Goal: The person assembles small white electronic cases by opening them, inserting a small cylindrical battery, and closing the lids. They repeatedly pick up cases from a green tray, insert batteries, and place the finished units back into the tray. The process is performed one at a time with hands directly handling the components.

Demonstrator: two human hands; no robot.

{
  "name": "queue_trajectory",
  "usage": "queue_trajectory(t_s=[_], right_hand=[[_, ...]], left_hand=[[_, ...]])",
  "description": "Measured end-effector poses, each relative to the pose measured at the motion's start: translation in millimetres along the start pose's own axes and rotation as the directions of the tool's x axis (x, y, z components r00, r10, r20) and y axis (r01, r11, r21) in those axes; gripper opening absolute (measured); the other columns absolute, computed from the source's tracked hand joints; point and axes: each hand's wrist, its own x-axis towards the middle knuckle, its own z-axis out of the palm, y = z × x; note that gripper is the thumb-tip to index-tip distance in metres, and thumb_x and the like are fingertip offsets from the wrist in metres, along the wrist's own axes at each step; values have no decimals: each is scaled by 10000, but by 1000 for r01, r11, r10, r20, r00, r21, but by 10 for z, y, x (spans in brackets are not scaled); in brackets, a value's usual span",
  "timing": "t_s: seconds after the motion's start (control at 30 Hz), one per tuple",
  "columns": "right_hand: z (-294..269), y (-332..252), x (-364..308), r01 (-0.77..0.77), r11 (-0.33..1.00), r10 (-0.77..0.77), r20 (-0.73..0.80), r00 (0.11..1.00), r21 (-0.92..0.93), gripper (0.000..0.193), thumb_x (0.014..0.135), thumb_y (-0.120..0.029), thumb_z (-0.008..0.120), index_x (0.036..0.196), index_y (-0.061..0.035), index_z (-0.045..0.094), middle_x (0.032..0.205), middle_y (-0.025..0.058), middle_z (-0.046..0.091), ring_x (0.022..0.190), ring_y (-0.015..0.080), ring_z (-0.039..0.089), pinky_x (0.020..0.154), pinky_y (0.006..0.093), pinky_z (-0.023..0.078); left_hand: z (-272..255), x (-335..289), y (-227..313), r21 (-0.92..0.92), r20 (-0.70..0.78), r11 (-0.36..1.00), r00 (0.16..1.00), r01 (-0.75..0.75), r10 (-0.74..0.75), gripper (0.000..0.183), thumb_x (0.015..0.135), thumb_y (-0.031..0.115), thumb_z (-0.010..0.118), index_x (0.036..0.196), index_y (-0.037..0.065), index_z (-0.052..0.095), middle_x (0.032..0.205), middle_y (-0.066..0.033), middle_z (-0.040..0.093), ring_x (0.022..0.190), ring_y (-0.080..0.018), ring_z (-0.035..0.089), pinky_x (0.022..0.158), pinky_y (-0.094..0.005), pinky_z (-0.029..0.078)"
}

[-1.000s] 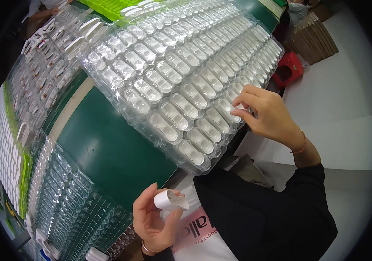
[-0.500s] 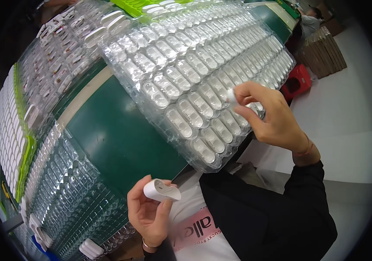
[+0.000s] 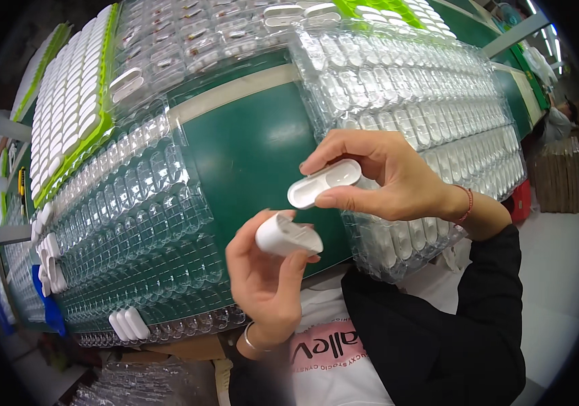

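Head view: the white shallow piece [image 3: 323, 184] could slip and drop, I think, because the right hand [image 3: 408, 177] pinches it only by its edges and it looks smooth. If it fell, it might hit the green bench [image 3: 255, 149] or the see-through tray [image 3: 308, 81] on the right side and get a scratch. The white cup [image 3: 274, 237] in the left hand [image 3: 262, 284] could turn or slide too, since it is held at a tilt and looks slick. If the hands came together too fast, the two white parts could bump, as they are just beside each other, with a gap and no touch. Dust or a smudge could also get inside, because we can see into the hollow side of both. On the right hand, the thumb and pointer fingers [image 3: 344, 198] are open just as wide as the shallow piece is across, one on each long side, and they grip it in the air. On the left hand, the thumb is on the near side of the cup and other fingers curl around the far side, open enough to go round it and hold it. Some of those are hidden behind the cup, so I cannot tell how hard they press.
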Motion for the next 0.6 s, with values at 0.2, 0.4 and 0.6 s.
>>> queue_trajectory(t_s=[0.2,0.4,0.6], right_hand=[[80,24,54,-128,961,143,-46,989,244,404,888,-91,725,1245,13,568,1079,81,636,992,126,621,875,271,515],[131,177,76,-169,858,146,85,986,485,345,1007,-273,563,1240,-28,492,1045,116,645,949,139,634,823,297,532],[154,198,62,-190,830,128,152,980,524,335,1037,-356,492,1188,-57,484,937,68,639,867,126,615,726,278,510]], left_hand=[[-54,10,-32,72,115,997,993,14,-22,512,891,-99,613,1332,-70,354,1289,-249,538,1096,-265,626,887,-348,572],[-2,3,-99,-36,95,999,995,2,2,521,893,-86,625,1339,-64,355,1265,-242,555,1101,-268,624,927,-375,546],[-116,-86,-38,-99,62,994,997,-38,44,500,892,-60,631,1312,-53,360,1220,-260,564,1080,-282,628,863,-377,580]])
